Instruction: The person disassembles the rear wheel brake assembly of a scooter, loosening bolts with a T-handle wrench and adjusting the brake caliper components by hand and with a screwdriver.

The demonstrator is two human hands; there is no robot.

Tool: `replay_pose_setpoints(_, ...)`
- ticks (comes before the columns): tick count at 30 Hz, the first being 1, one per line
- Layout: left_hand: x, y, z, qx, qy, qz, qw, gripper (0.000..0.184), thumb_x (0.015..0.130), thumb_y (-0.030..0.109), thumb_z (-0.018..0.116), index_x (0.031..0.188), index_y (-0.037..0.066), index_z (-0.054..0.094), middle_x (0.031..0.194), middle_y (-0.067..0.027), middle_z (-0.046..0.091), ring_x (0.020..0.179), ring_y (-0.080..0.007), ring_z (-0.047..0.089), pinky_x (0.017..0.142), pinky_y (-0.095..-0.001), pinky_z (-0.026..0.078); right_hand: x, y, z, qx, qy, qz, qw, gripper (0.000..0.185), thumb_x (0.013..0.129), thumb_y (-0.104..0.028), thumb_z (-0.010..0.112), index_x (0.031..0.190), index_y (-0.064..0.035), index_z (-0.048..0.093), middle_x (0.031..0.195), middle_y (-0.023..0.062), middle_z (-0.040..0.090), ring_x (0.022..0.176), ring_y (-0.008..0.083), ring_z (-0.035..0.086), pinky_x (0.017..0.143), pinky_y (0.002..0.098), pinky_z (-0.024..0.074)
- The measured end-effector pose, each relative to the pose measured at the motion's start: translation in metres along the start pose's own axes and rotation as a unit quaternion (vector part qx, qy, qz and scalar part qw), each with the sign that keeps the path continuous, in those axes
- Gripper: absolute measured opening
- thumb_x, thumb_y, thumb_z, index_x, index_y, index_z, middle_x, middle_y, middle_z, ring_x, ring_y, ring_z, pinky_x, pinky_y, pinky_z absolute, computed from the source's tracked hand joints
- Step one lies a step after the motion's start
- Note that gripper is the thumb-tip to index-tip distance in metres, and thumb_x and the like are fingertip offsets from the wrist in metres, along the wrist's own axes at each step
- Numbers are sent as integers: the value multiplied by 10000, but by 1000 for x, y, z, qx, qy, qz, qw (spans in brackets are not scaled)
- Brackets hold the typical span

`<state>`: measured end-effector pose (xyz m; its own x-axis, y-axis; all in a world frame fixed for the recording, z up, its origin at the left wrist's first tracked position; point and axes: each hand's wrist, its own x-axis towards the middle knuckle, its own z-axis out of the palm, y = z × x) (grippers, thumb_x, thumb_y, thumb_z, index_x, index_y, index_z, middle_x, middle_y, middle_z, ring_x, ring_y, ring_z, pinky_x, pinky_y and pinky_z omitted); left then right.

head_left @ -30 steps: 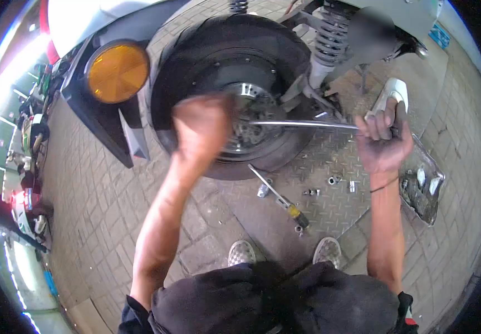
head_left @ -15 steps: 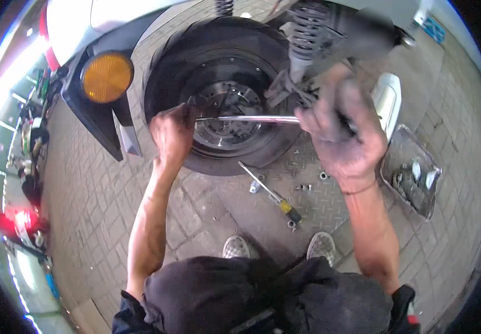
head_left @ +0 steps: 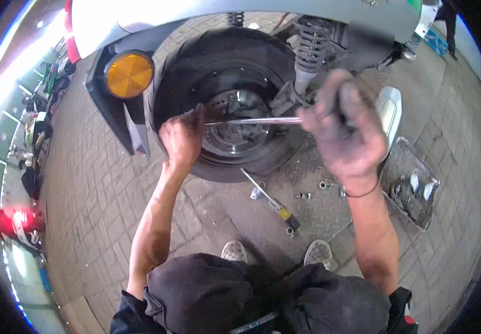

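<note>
A long, shiny metal rod [head_left: 263, 121] runs level between my two hands, in front of the wheel hub. My left hand [head_left: 182, 136] is closed around its left end, its fingers dark with grime. At the other end, the curled fingers of my right hand [head_left: 349, 128] meet the rod; this hand is blurred, with a blackened palm. Behind the rod stands a black tyred wheel [head_left: 218, 55] with a brake disc [head_left: 240, 139] at its centre. To the right of the wheel a coil spring shock absorber [head_left: 312, 47] hangs down.
A screwdriver [head_left: 274, 200] and several small metal parts [head_left: 306, 195] lie on the floor plate below. A tray [head_left: 418, 206] with dirty contents sits at right. An orange reflector [head_left: 129, 75] on a black bracket is left of the wheel. Parked motorcycles [head_left: 34, 133] line the left.
The view has shifted, so the wheel, reflector and floor items appear slightly lower. Both hands stay on the rod, and my right hand is still blurred.
</note>
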<state>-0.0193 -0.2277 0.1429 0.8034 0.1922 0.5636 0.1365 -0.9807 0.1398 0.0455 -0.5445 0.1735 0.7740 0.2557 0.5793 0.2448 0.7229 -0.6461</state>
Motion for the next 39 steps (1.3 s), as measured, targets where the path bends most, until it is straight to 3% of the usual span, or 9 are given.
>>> replay_pose_setpoints(5, 17, 25, -21, 1, -3, 76, 997, 257, 931, 278, 615, 784, 86, 702, 715, -173, 657, 703, -379, 664, 615, -467, 494, 3, -18, -11, 219, 276, 125, 928, 257, 943, -285, 587, 1147, -136, 628, 1040, 4, 658, 786, 161, 552, 786, 361, 444)
replay_pose_setpoints(7, 16, 22, -19, 38, 21, 172, 984, 228, 915, 271, 634, 785, 99, 707, 696, -153, 661, 682, -363, 668, 608, -458, 495, 17, -1, -63, 241, -84, 78, 964, 248, 926, -302, 606, 1075, -106, 633, 847, 22, 659, 707, 157, 541, 709, 325, 418)
replay_pose_setpoints(8, 1, 0, 0, 80, 33, 132, 987, 214, 898, 265, 661, 768, 101, 708, 669, -134, 665, 618, -359, 652, 571, -454, 490, 8, -1, -10, 249, 33, 72, 965, 291, 909, -342, 634, 1005, -68, 647, 678, 10, 600, 661, 121, 553, 651, 291, 412)
replay_pose_setpoints(11, -20, -19, 5, -73, 26, -15, 997, 248, 909, 277, 660, 767, 79, 709, 657, -192, 627, 569, -395, 613, 528, -468, 450, -6, -21, 79, -297, -186, -50, 935, 394, 913, -420, 633, 945, -27, 643, 662, -19, 553, 592, 85, 460, 583, 270, 362)
replay_pose_setpoints(18, 28, 20, -33, -31, 43, 99, 994, 274, 925, 263, 624, 782, 43, 701, 706, -210, 638, 679, -417, 641, 574, -460, 469, -8, -44, 8, -78, -33, 95, 992, 420, 963, -376, 595, 1124, 6, 656, 891, 58, 635, 702, 85, 542, 650, 240, 424)
replay_pose_setpoints(23, 59, 53, -53, 41, 18, 184, 982, 244, 895, 256, 653, 730, 86, 712, 678, -177, 666, 643, -341, 674, 557, -457, 505, -35, -94, 14, -354, -180, 453, 798, 439, 987, -250, 568, 1369, -33, 557, 966, 94, 640, 858, 152, 615, 774, 303, 483)
replay_pose_setpoints(27, 53, 91, -74, -60, -32, 233, 970, 354, 938, 323, 635, 709, 60, 693, 686, -169, 668, 654, -300, 684, 555, -452, 500, -88, -44, 8, -602, -216, 225, 735, 387, 986, -252, 589, 1289, -11, 597, 854, 62, 603, 729, 126, 578, 648, 275, 456)
replay_pose_setpoints(31, 53, 63, -56, -446, 32, 127, 886, 429, 974, 382, 611, 814, -8, 690, 689, -169, 661, 656, -307, 676, 598, -431, 509, -147, -28, -16, -517, 23, 345, 783, 358, 985, -265, 603, 1205, 17, 594, 711, -3, 489, 604, 85, 456, 520, 265, 353)
replay_pose_setpoints(39, 21, 17, 26, -105, -57, 150, 981, 279, 928, 243, 635, 1170, 105, 633, 1321, -166, 511, 1240, -464, 422, 1018, -707, 329, -228, -13, -20, -356, 202, 436, 802, 322, 997, -291, 582, 1146, -7, 617, 651, -50, 408, 583, 64, 376, 510, 265, 303)
